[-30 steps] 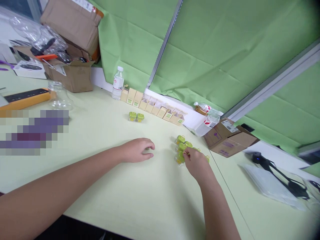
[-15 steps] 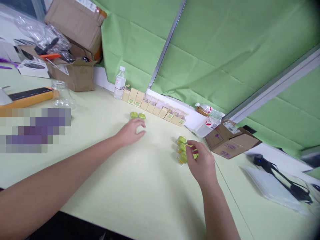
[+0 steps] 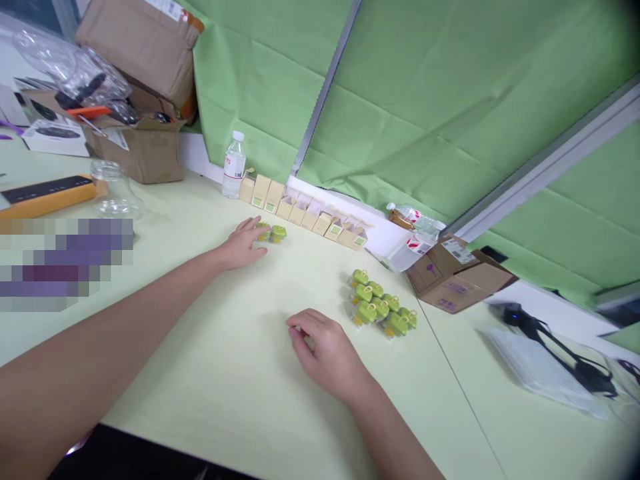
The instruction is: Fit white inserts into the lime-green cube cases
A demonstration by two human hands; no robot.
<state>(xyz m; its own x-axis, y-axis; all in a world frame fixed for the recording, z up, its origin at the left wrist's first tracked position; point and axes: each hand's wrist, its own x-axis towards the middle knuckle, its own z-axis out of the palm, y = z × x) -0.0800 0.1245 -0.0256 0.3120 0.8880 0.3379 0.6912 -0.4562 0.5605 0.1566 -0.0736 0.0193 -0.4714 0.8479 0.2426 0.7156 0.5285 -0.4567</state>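
My left hand (image 3: 244,245) reaches forward with fingers stretched out over the near one of two small green-topped containers, partly hiding it. I cannot tell whether the fingertips press on it. Its neighbour, another green-topped container (image 3: 279,233), sits just to the right, free of the hand. My right hand (image 3: 327,353) hovers over the middle of the table, its fingers curled towards the thumb, with no object showing between them. To its right stands a cluster of several green-topped containers (image 3: 367,311) with clear bases and little loops on top.
A row of small tan cartons (image 3: 301,212) lines the back, beside a water bottle (image 3: 233,165). Farther right lie plastic bottles (image 3: 417,248) and a cardboard box (image 3: 453,277). At the left are a glass jar (image 3: 114,193), an orange power strip (image 3: 55,195) and an open box (image 3: 145,153).
My right hand has left the cluster and moved left, uncovering more containers there. My left hand has shifted left and its fingers have straightened over one of the pair. The view has shifted slightly.
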